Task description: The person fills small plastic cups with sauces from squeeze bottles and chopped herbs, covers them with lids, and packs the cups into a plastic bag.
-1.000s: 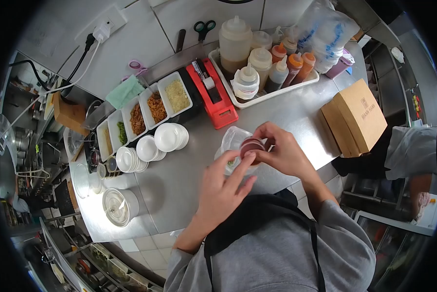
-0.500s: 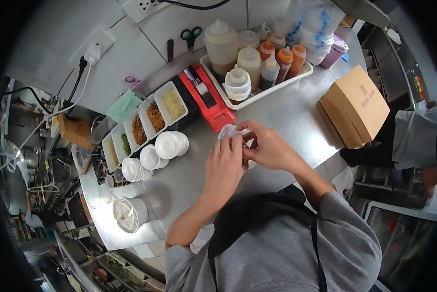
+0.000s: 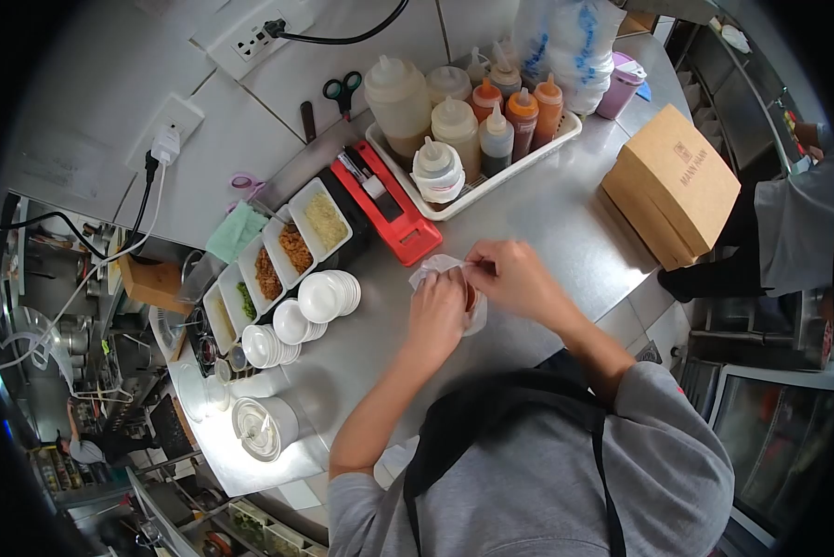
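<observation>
A clear plastic bag (image 3: 476, 320) lies on the steel counter in front of me, with a small cup of reddish-brown content (image 3: 472, 298) at its opening. My left hand (image 3: 438, 309) is over the bag's left side, its fingers curled against the cup and the plastic. At the upper right of the bag, my right hand (image 3: 501, 275) pinches the plastic edge between thumb and fingers. The rest of the cup is hidden by my left hand.
Beyond the hands are a red tape dispenser (image 3: 389, 206) and a white tray (image 3: 491, 184) of squeeze bottles. Food tubs (image 3: 324, 223), stacked white bowls (image 3: 322, 297) and a lidded container (image 3: 265, 429) stand left; brown boxes (image 3: 672, 186) right. A person (image 3: 793, 232) is at the far right.
The cup has gone down from between my fingers into the bag's opening. My right hand has shifted to the bag's edge. The camera view has turned slightly.
</observation>
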The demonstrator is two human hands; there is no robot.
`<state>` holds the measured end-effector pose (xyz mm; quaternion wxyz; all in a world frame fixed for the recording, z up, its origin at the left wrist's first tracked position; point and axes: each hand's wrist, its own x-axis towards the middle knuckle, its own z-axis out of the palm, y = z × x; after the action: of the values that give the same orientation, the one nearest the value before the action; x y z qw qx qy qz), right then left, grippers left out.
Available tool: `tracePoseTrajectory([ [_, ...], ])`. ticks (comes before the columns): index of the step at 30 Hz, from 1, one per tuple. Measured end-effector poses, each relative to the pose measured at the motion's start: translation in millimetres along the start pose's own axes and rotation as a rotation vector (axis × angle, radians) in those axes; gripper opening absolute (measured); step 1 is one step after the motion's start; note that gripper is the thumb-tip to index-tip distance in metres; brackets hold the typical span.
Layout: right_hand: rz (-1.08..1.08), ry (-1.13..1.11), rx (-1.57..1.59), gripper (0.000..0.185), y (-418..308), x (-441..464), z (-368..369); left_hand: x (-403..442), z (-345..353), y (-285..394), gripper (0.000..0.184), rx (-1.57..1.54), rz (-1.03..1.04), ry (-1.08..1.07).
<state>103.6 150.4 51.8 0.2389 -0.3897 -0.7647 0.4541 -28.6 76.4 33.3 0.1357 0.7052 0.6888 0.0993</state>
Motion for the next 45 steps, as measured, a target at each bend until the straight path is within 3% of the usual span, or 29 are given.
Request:
tracePoseTrajectory([
  [3,-0.082,0.004,0.077,0.013,-16.5,-9.5,3.4,3.7,21.3,-11.0,0.02,-0.125,0.155,0.2],
  [5,-0.124,-0.042,0.094,0.011,-20.7,-11.9,3.6,8.5,22.3,-6.4,0.018,-0.311,0.07,0.201],
  [11,0.032,-0.161,0.153,0.01,-20.1,-14.3,3.2,13.0,20.4,-4.1,0.016,-0.687,-0.072,0.037],
  [18,0.213,-0.214,0.269,0.011,-9.5,-11.2,-3.4,24.4,39.4,-14.4,0.006,-0.676,-0.04,0.07],
  [21,0.228,-0.222,0.284,0.013,-6.2,-4.3,-10.5,27.6,58.0,-28.6,0.011,-0.467,-0.051,0.071],
  [24,0.206,-0.156,0.273,0.014,-4.6,2.4,-18.4,14.9,-4.1,-8.4,0.021,0.077,0.049,0.091],
  [27,0.191,-0.103,0.224,0.015,-5.9,12.9,-30.8,1.3,-37.6,-19.3,0.028,-0.01,0.234,0.098],
  [30,0.177,-0.125,0.174,0.016,-10.2,21.6,-40.4,-16.6,-66.3,-29.7,0.029,0.117,0.313,0.069],
  [34,0.13,-0.261,0.158,0.02,-13.8,28.8,-52.9,-29.2,-83.7,-43.8,0.032,0.218,0.308,0.151],
  [38,-0.109,-0.368,-0.016,0.031,11.0,25.7,-62.5,-51.3,-51.1,-65.6,0.041,-0.473,0.036,0.55],
  [41,-0.304,-0.163,-0.188,0.04,40.8,23.7,-20.6,-50.9,18.4,-66.3,0.045,-0.706,-0.179,0.446],
  [45,-0.345,-0.039,-0.049,0.039,54.5,40.0,22.6,-34.2,56.6,-71.0,0.037,-0.899,-0.283,0.488],
])
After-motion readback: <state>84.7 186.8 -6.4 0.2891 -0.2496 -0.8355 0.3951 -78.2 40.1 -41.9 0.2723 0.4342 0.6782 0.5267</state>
